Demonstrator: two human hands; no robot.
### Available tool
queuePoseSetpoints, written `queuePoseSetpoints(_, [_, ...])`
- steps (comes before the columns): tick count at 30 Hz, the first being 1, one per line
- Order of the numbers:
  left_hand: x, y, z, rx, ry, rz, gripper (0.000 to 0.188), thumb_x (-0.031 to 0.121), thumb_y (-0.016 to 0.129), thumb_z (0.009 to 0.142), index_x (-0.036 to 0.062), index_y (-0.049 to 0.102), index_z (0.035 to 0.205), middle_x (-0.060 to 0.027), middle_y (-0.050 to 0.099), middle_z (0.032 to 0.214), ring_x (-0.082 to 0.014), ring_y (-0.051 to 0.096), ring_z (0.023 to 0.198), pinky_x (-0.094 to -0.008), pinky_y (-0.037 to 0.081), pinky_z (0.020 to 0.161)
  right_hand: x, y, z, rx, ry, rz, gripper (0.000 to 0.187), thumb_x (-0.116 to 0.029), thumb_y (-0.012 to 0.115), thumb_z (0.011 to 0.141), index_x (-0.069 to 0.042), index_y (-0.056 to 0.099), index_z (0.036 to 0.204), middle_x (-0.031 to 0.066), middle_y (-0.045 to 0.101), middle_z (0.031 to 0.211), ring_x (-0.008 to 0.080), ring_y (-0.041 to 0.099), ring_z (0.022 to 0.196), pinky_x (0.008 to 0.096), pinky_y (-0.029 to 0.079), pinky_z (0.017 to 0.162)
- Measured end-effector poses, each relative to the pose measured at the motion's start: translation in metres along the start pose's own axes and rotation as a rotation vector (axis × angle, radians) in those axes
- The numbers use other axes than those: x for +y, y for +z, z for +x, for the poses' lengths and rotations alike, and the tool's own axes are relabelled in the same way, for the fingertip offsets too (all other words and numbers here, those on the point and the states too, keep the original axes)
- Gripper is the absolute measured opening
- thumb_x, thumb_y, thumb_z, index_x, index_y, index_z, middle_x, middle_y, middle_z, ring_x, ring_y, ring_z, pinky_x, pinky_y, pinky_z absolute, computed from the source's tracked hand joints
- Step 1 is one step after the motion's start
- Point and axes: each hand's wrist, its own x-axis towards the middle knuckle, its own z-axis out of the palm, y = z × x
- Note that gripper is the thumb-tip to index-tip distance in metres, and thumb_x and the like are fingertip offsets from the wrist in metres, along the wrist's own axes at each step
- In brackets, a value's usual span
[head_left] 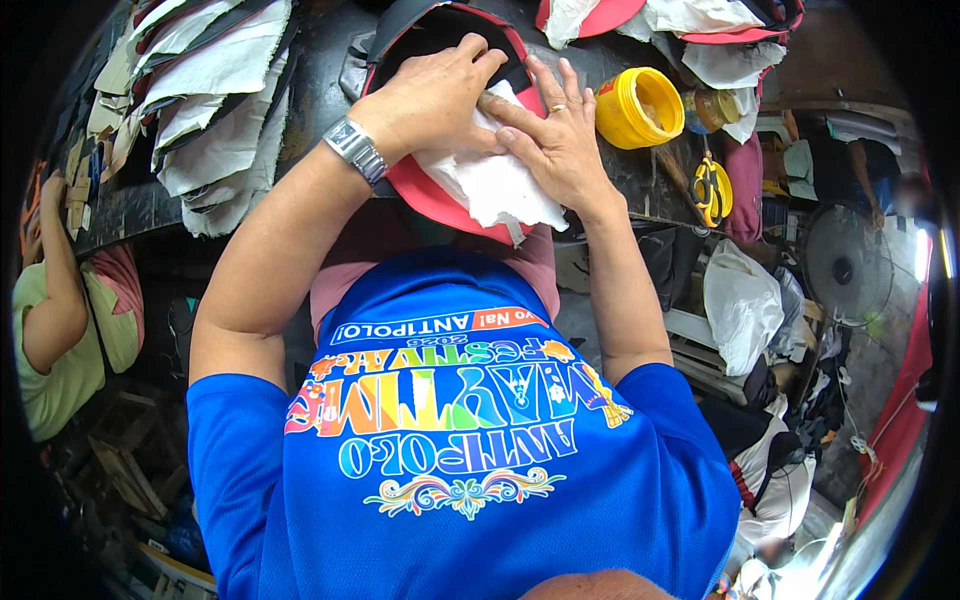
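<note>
A curved red and black fabric piece (440,200) lies at the near edge of the dark table, with a ragged white cloth (495,190) on its inner side. My left hand (435,95), wearing a metal watch, rests over its left part; the fingers are bent but apart, and the thumb lies on the cloth. My right hand (555,135), with a ring, is spread flat on the cloth's right side. Both thumbs nearly meet at the middle. Whether the left fingertips grip an edge is hidden.
Stacked white and black pieces (225,90) cover the table's left. To the right stand an open yellow jar (640,108), a glass jar (710,110) and yellow-handled scissors (712,190). More red pieces (610,15) lie at the back. A co-worker's arm (55,310) shows at left; a fan (848,265) stands right.
</note>
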Motion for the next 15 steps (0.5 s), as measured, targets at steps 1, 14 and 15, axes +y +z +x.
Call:
queuePoseSetpoints(1, [0.000,0.001,0.000,0.004,-0.001,-0.004,0.093,0.045,0.086,0.073,0.0069,0.049,0.148,-0.0187,0.049,0.147,-0.0363,0.059,0.129,-0.0457,0.052,0.103,0.001,0.000,0.000,-0.003,-0.001,-0.021,0.040,-0.053,0.056,0.100,-0.040,0.068,0.136,0.0140,0.029,0.168,0.0405,0.010,0.158,0.0692,0.004,0.121])
queuePoseSetpoints(14, [-0.003,0.002,-0.003,0.002,-0.005,0.004,0.098,0.048,0.089,0.069,0.0010,0.050,0.146,-0.0194,0.051,0.146,-0.0370,0.059,0.128,-0.0450,0.051,0.105,-0.008,0.009,-0.010,0.158,0.244,-0.182,0.043,-0.052,0.051,0.103,-0.034,0.066,0.140,0.0225,0.036,0.162,0.0437,0.030,0.150,0.0569,0.030,0.115])
queuePoseSetpoints(15, [-0.003,0.002,-0.003,-0.004,-0.009,-0.002,0.098,0.048,0.089,0.069,0.0009,0.050,0.146,-0.0197,0.051,0.146,-0.0370,0.059,0.128,-0.0450,0.051,0.105,-0.009,0.009,-0.010,0.176,0.238,-0.194,0.043,-0.050,0.051,0.104,-0.033,0.066,0.140,0.0231,0.037,0.162,0.0437,0.032,0.149,0.0556,0.031,0.115])
